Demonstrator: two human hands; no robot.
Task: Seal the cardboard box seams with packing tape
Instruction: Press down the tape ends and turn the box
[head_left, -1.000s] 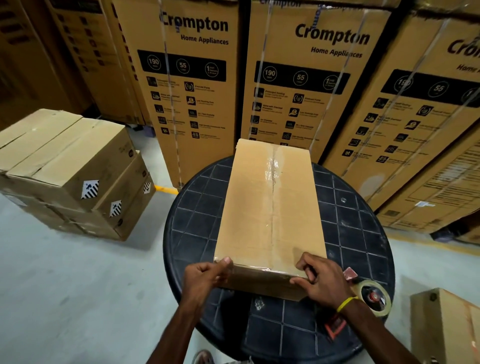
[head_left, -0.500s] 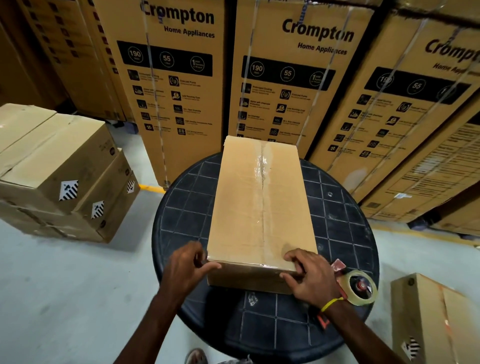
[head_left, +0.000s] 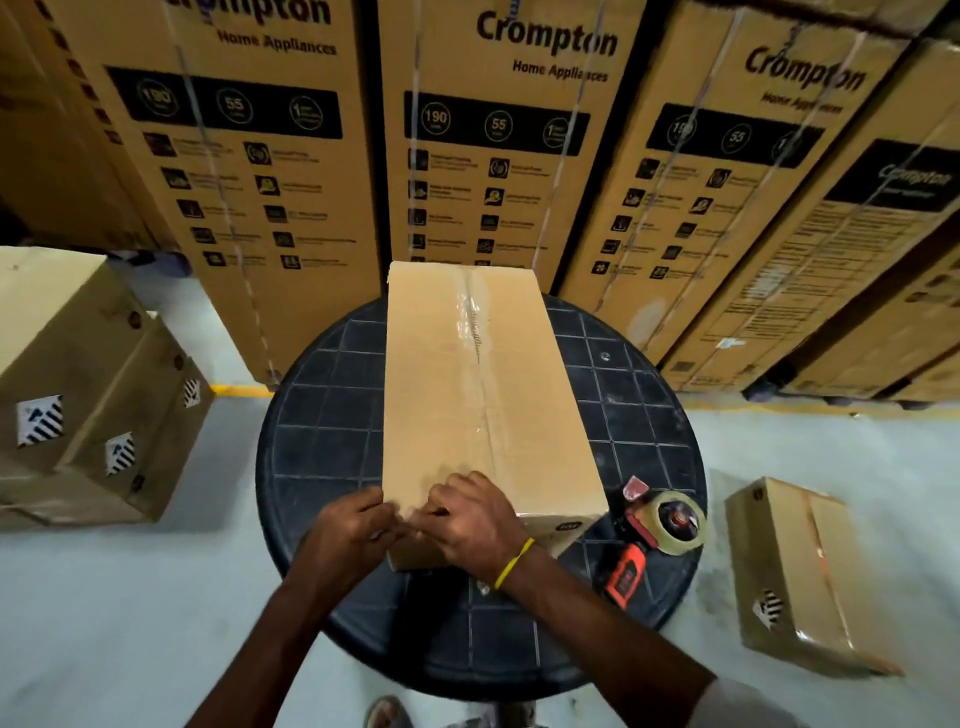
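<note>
Left hand (head_left: 353, 532) and right hand (head_left: 467, 519): fingers curled, pressed together on the near left corner of the box (head_left: 483, 395), lower centre of frame. Box: lengthwise on round black table (head_left: 322, 415), taped seam. Tape dispenser (head_left: 657, 525): right of box.

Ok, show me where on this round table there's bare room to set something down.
Widest bare patch: the black round table left of the cardboard box, out to the rim. A smaller patch lies right of the box, beyond the tape dispenser. The near-right is crowded by the dispenser; left hand and right hand fill the box's near-left corner.
</note>
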